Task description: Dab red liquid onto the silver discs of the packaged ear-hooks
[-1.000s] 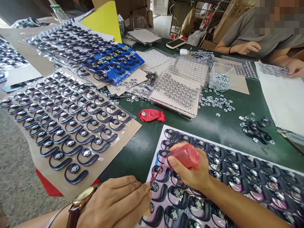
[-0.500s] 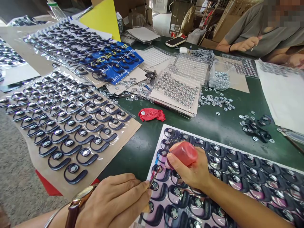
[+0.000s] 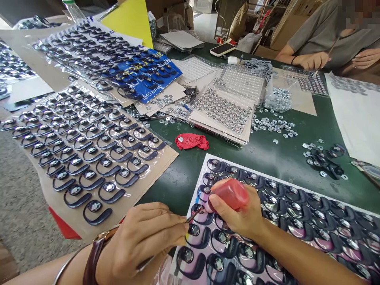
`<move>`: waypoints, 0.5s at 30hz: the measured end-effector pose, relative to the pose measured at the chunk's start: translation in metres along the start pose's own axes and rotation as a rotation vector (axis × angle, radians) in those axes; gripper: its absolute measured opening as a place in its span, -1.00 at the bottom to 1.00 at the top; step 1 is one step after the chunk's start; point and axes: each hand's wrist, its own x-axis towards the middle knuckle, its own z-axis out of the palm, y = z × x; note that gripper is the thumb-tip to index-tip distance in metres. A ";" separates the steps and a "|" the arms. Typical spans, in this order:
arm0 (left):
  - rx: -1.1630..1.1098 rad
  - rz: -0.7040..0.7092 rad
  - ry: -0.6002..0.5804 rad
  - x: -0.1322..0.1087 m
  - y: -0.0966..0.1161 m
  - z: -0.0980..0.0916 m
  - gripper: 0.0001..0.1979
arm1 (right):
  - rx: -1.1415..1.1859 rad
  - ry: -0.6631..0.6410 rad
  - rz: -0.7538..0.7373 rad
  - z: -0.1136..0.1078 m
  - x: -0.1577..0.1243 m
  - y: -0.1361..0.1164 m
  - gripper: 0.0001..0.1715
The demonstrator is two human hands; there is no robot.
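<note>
My right hand is wrapped round a red squeeze bottle, its nozzle angled down to the left. My left hand pinches a thin pointed tool, its kind unclear. The tool's tip meets a black hook-shaped piece close to the nozzle; whether the two touch, I cannot tell. That piece lies in the left column of a film-covered sheet bearing rows of similar dark hooks with shiny round centres. My right forearm crosses above this sheet.
To the left, a brown board carries more hook pieces. Beyond my hands lie a crumpled red piece, a stack with metal discs, loose washers and a phone. A co-worker's hand is across the table.
My left hand has rolled slightly, and the tool's tip has shifted a little nearer the nozzle. The co-worker's hand has lowered to the table. The whole view has shifted slightly.
</note>
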 end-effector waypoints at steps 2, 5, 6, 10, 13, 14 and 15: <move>-0.032 -0.075 0.057 -0.001 -0.001 0.002 -0.76 | -0.046 0.007 -0.092 0.000 0.001 -0.001 -0.81; -0.080 -0.180 0.090 -0.001 -0.003 0.004 -0.79 | -0.086 0.033 -0.239 0.001 0.002 -0.003 -0.84; -0.094 -0.206 0.090 -0.001 -0.004 0.004 -0.79 | -0.082 0.036 -0.267 0.001 0.002 -0.003 -0.86; -0.116 -0.237 0.101 -0.003 -0.006 0.006 -0.81 | -0.047 0.026 -0.259 -0.006 0.004 -0.007 -0.71; -0.093 -0.187 0.127 -0.008 -0.002 0.007 -0.82 | 0.063 -0.034 -0.086 -0.015 0.007 -0.014 -0.64; -0.076 -0.146 0.127 -0.011 0.000 0.007 -0.82 | 0.100 -0.068 -0.017 -0.018 0.007 -0.017 -0.62; -0.054 -0.091 0.116 -0.014 0.003 0.007 -0.82 | 0.122 -0.087 0.039 -0.020 0.006 -0.020 -0.61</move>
